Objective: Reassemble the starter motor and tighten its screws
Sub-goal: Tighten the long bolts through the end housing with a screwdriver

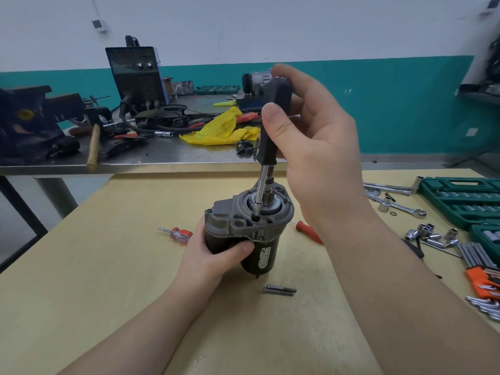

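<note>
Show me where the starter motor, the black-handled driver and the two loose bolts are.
starter motor [266, 255]: head view, on its black cylindrical body.
black-handled driver [269, 146]: head view, on the lower handle.
two loose bolts [280, 290]: head view, on their shanks, lying on the table.

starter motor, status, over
Left hand grips starter motor upright. Right hand holds driver, tip in housing screw. Two bolts loose on table. Nothing blocking.

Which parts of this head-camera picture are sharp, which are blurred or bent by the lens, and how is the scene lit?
Head view: the starter motor, the screwdriver and both hands, left hand and right hand, are sharp; the right edge near the socket case is smeared; the steel bench's edge bows, a wide-angle effect; light is soft and even, shadows on the wooden table faint.
</note>
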